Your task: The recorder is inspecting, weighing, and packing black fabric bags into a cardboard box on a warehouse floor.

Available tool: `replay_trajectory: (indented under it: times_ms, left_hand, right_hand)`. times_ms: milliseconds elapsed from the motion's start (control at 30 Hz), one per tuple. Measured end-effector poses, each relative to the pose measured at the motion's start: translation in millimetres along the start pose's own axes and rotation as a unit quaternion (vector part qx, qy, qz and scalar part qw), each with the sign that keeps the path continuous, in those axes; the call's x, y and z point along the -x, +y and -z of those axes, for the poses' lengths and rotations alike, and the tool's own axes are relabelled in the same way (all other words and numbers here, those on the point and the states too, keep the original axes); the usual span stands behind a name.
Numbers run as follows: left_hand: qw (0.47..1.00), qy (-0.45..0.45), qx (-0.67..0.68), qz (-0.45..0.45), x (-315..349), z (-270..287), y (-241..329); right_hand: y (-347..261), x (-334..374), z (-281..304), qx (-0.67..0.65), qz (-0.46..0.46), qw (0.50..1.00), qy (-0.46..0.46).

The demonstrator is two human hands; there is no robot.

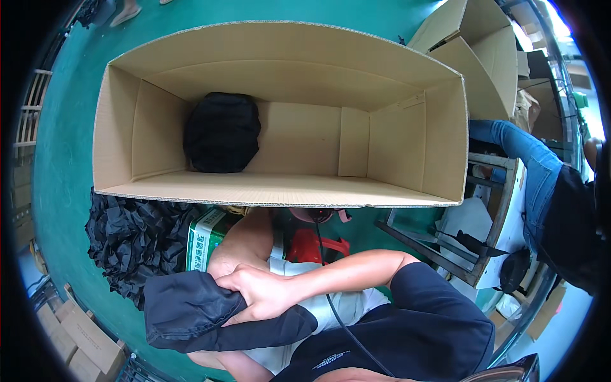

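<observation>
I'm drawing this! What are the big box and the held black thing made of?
The big box looks like corrugated cardboard: matte brown, ridged edge-on. The black thing in the right hand seems cloth, maybe synthetic: slightly shiny, with soft creases.

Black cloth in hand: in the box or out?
Out. The right hand grips the black cloth on the near side of the open box, clear of its walls.
</observation>
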State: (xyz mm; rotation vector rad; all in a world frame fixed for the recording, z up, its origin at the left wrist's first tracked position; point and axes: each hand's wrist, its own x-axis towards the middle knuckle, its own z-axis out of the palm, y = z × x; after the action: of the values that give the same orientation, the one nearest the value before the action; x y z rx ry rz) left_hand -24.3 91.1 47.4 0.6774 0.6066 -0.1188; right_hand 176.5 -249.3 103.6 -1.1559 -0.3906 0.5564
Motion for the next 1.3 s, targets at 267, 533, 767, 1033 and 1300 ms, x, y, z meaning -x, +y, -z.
replay_trajectory:
  times_ms: [267, 533, 767, 1033, 1300]
  left_hand:
    - [0.999, -0.005, 0.014, -0.042, -9.0, -74.2, -23.3]
    - [0.995, -0.028, 0.044, -0.087, -23.1, -174.0, -54.7]
    - [0.937, -0.339, -0.049, -0.069, -63.5, -206.2, -60.5]
    - [0.645, -0.172, -0.624, -0.407, -46.0, -177.3, -67.8]
    - [0.528, -0.099, -0.723, -0.434, -29.6, -120.5, -70.6]
  right_hand:
    - [-23.8, 15.8, 4.2, -0.019, 0.045, 0.999, -0.004]
    - [-97.2, 37.6, 26.1, -0.034, -0.009, 0.999, 0.017]
    - [-200.7, 53.0, 63.0, 0.080, 0.165, 0.969, 0.167]
    - [-274.6, 29.3, 135.2, 0.400, 0.151, 0.879, 0.209]
    - [-154.2, -65.9, 234.2, 0.597, -0.062, 0.789, 0.135]
